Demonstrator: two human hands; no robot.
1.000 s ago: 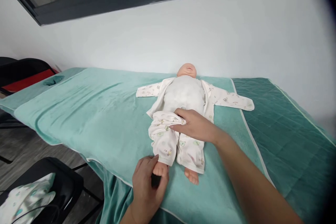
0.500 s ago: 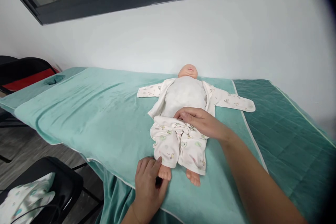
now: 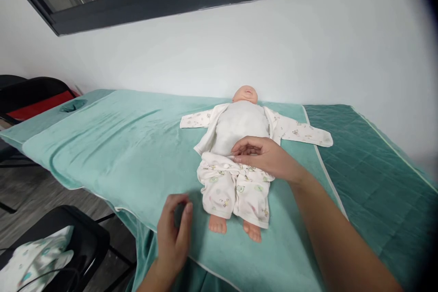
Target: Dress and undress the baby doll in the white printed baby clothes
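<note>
- Pants: lower center, on doll; likely light, soft, stretchy. Best hold: waistband.
- Right hand: fingers curled at waistband; can't tell if pinching.
- Left hand: fingers curled, thumb apart, nothing held; now off foot, was touching earlier.

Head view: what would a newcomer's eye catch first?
The baby doll lies face up on the teal cover, head toward the wall, its jacket open. The right hand is at the waistband of its pants; the left hand is beside the feet.
</note>
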